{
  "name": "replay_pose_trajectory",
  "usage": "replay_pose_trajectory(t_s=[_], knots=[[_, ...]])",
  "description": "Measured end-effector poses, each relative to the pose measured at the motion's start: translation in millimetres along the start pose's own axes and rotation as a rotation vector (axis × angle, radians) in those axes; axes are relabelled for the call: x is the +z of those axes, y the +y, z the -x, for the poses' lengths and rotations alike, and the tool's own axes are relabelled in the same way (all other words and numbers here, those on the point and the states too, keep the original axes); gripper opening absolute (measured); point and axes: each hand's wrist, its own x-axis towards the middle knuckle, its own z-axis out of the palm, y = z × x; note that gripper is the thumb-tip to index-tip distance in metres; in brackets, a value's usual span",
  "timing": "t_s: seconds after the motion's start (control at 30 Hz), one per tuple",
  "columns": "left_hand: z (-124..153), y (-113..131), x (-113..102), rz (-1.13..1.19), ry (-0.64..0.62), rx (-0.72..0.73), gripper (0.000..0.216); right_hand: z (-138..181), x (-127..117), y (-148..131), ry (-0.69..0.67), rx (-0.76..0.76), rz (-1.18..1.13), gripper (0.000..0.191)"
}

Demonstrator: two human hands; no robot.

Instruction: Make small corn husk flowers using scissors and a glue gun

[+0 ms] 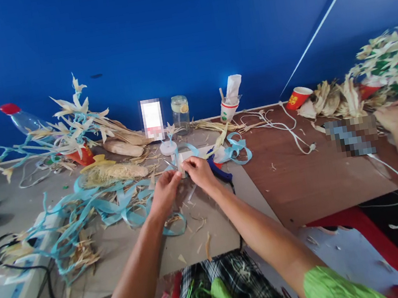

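Near the table's middle, my left hand [165, 190] and my right hand [198, 170] meet with fingertips pinched close together. Whatever lies between them is too small to make out. A thin pointed tip shows just beyond my left fingers. Light blue ribbon [188, 146] loops behind the fingertips. Beside my right wrist lies a dark blue tool [219, 170], perhaps a glue gun, partly hidden by that hand. More blue ribbon [240, 148] curls to its right, and a loose loop of ribbon [176, 224] rests below my left hand. A flower on a white round base [168, 148] stands just beyond.
Tangled ribbon [125, 206] and dried husks cover the left, near a white power strip [50, 225]. Husk flowers [77, 105], a glass jar [180, 114] and paper cups [229, 110] line the wall. At right, another person's hand [396, 117] works near a cable.
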Motion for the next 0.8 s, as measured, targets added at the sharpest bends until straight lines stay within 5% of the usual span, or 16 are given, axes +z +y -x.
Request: replay_pose_trajectory(t_s=[0.27,0.5,0.8], knots=[[1.5,-2.6,1.4,-0.268,0.034,0.035,0.028,3.8,0.4,-2.8,-0.009,-0.057,0.034,0.021],[-2.7,-4.7,-4.3,-0.066,0.101,0.014,0.025,3.2,1.6,-0.3,-0.071,-0.002,-0.096,0.027],[-4.0,-3.5,-4.1,-0.014,0.16,0.038,0.023,9.9,2.5,-7.2,-0.105,-0.039,0.026,0.014]])
